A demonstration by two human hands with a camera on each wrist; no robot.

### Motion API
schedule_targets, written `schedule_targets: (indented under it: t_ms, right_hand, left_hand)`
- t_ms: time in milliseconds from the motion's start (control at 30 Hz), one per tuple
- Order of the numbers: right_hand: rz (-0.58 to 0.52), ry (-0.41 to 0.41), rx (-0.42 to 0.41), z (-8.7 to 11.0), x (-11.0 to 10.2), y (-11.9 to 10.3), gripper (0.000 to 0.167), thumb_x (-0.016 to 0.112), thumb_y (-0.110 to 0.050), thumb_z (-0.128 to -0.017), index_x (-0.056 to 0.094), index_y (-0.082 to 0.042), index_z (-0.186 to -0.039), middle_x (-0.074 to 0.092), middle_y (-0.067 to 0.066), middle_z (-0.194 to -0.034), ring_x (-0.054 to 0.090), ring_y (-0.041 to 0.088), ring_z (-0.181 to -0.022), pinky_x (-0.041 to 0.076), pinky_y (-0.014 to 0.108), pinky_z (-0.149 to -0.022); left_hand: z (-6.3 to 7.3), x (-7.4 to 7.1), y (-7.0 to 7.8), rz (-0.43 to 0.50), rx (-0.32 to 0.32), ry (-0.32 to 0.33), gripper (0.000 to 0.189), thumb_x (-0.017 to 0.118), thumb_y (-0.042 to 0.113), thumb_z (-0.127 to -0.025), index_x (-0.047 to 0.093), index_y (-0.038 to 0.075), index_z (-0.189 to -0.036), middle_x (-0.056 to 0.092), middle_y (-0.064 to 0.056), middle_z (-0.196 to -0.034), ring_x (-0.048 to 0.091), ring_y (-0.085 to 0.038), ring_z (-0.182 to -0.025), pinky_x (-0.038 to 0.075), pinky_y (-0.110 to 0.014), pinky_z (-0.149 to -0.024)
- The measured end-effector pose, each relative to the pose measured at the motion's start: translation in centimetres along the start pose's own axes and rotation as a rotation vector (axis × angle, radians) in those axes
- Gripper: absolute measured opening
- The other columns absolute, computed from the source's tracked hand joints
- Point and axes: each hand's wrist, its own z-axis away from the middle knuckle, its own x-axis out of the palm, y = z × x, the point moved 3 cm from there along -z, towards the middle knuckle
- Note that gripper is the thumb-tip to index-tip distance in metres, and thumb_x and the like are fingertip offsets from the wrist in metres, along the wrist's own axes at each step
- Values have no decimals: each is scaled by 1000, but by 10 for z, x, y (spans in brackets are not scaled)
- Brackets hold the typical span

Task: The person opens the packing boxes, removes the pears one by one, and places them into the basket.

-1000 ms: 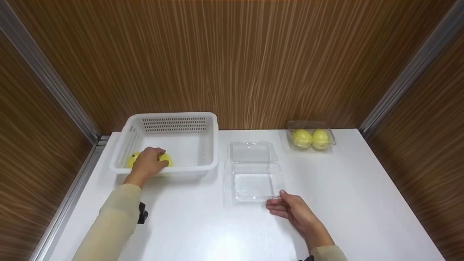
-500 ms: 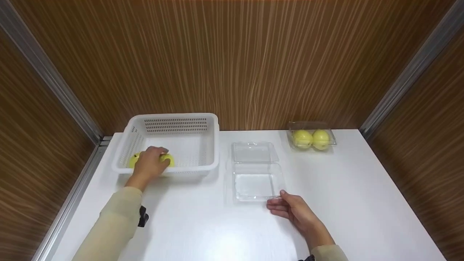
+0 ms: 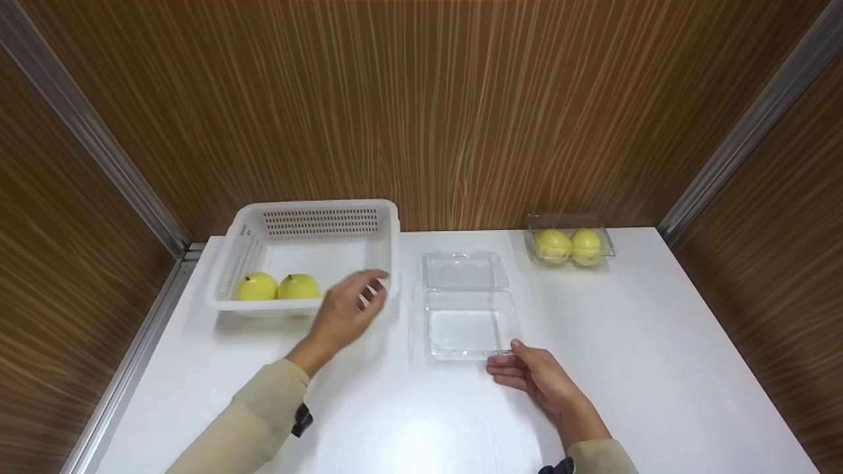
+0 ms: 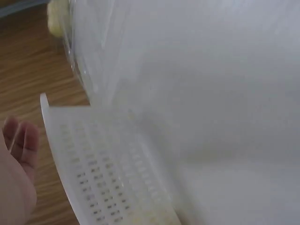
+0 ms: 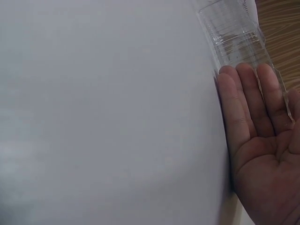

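My left hand (image 3: 349, 306) hovers at the right front corner of the white plastic basket (image 3: 388, 253), fingers loosely bent and holding nothing. The left wrist view has that hand (image 4: 18, 173) beside the perforated basket wall (image 4: 93, 173). Two yellow pears (image 3: 257, 287) with stems up lie side by side at the basket's front left. With thumb over the rim and fingers outside, my right hand (image 3: 543, 378) pinches the near right corner of a clear plastic clamshell box (image 3: 466, 329). This box lies unfolded, with nothing in it. Its edge (image 5: 234, 40) shows beyond the fingers in the right wrist view.
Another clear clamshell (image 3: 609, 245) with two yellow pears (image 3: 552, 245) inside stands at the back right of the white table (image 3: 658, 368). A brown wood-grain panel (image 3: 421, 118) rises behind the table, with similar panels on both sides.
My left hand has let go of the right pear in the basket and moved right to the basket's corner. The right hand keeps its place on the clamshell box.
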Motion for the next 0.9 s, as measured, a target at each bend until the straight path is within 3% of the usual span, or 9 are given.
schedule_targets:
  t_ms: [167, 267, 367, 567, 700, 900]
  right_hand:
    - [-3, -6, 0, 1, 0, 1, 50, 47, -34, -106, 66, 11, -117, 72, 21, -112, 70, 31, -109, 55, 40, -95]
    - [-1, -8, -4, 1, 1, 0, 49, 48, -34, -106, 67, 10, -116, 72, 21, -112, 69, 31, -109, 55, 40, -95]
    - [6, -11, -10, 1, 0, 0, 49, 47, -33, -106, 67, 11, -115, 72, 21, -113, 69, 32, -109, 55, 40, -95]
    - [39, 4, -6, 1, 0, -1, 49, 42, -31, -108, 68, 9, -113, 72, 20, -111, 70, 30, -108, 55, 39, -94]
    - [26, 5, -3, 1, 0, 1, 48, 41, -30, -108, 69, 9, -111, 73, 19, -110, 70, 30, -107, 55, 39, -95]
    - [18, -11, -4, 0, 1, 2, 48, 44, -34, -107, 70, 7, -110, 73, 19, -111, 70, 31, -108, 55, 40, -95]
  left_hand:
    - [13, 42, 13, 86, -59, -228, 26, 60, 20, -99, 65, 9, -123, 71, -1, -103, 68, -15, -89, 58, -26, -73]
    - [21, 61, 17, 111, -106, -313, 30, 60, 25, -100, 64, 11, -126, 69, -2, -115, 68, -20, -100, 59, -31, -79]
    - [27, 74, 18, 149, -155, -316, 32, 59, 25, -100, 63, 10, -128, 65, -4, -124, 64, -27, -109, 59, -38, -84]
    - [30, 93, 18, 247, -281, -273, 35, 57, 25, -102, 58, 11, -134, 52, -8, -135, 59, -34, -116, 56, -38, -90]
    - [29, 102, 17, 310, -352, -238, 39, 56, 23, -101, 54, 9, -138, 47, -14, -139, 60, -34, -114, 55, -40, -91]
    - [25, 111, 10, 400, -519, -214, 42, 55, 23, -102, 50, 10, -142, 44, -16, -144, 61, -32, -117, 53, -41, -99]
